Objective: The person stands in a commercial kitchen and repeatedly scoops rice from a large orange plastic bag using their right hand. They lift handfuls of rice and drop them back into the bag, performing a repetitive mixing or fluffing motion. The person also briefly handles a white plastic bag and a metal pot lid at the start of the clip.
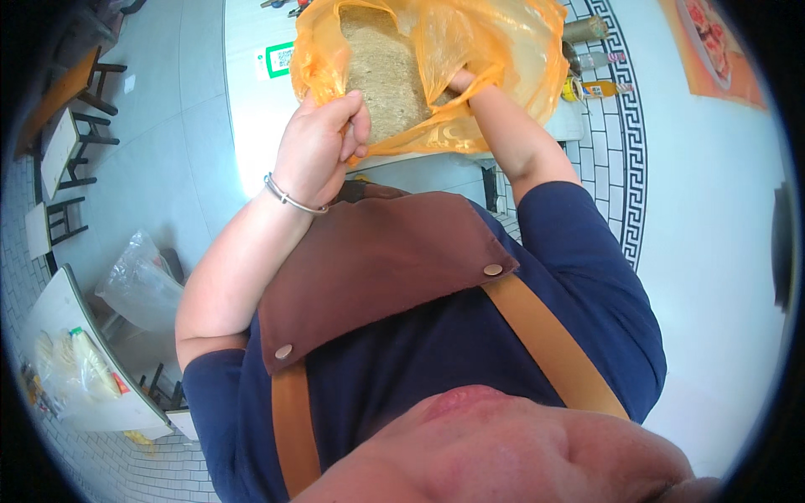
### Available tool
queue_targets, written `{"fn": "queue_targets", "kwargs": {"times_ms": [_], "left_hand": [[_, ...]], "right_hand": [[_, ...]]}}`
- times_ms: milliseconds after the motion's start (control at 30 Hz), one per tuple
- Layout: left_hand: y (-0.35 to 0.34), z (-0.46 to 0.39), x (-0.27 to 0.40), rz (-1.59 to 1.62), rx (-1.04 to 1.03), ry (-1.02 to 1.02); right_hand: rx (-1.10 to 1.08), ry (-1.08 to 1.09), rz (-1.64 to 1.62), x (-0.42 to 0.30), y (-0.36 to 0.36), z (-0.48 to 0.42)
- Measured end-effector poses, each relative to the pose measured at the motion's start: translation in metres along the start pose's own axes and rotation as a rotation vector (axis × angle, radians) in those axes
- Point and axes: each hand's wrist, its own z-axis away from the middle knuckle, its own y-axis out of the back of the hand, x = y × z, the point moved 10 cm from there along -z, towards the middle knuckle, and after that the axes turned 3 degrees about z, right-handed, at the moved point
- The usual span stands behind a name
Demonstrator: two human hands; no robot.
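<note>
An orange plastic bag [528, 38] stands wide-mouthed on a white table [251, 119] before me. Inside it lies a bulky, coarse tan-green mass [387, 82] with a fibrous-looking surface; its exact kind is unclear. My left hand [324, 129], with a metal bangle at the wrist, grips the bunched rim on the bag's left side. On the other side, my right hand [462, 80] reaches into the bag beside the tan mass. Folds of orange plastic hide most of its fingers, so whether it holds anything cannot be seen.
Along the tiled wall right of the bag are an orange drink bottle [597, 89], a clear bottle [594, 60] and a yellow can [571, 89]. A green-framed printed code [280, 60] lies on the tabletop. Stools [60, 151] and another table [135, 409] with plastic-bagged goods stand to the left.
</note>
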Motion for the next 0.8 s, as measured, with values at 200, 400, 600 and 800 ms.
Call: {"fn": "queue_targets", "kwargs": {"times_ms": [200,400,600,800], "left_hand": [[-0.005,-0.007,0.001,-0.023,-0.014,0.012],[-0.004,-0.01,0.004,-0.048,-0.026,0.014],[-0.005,-0.009,0.004,-0.043,-0.02,-0.008],[-0.003,-0.008,0.003,-0.036,0.002,-0.02]], "right_hand": [[-0.103,0.042,-0.027,-0.042,-0.02,0.043],[0.015,0.265,-0.095,-0.073,0.021,0.054],[-0.075,0.393,-0.043,-0.079,0.014,0.046],[-0.203,0.211,-0.615,-0.082,-0.053,0.05]]}}
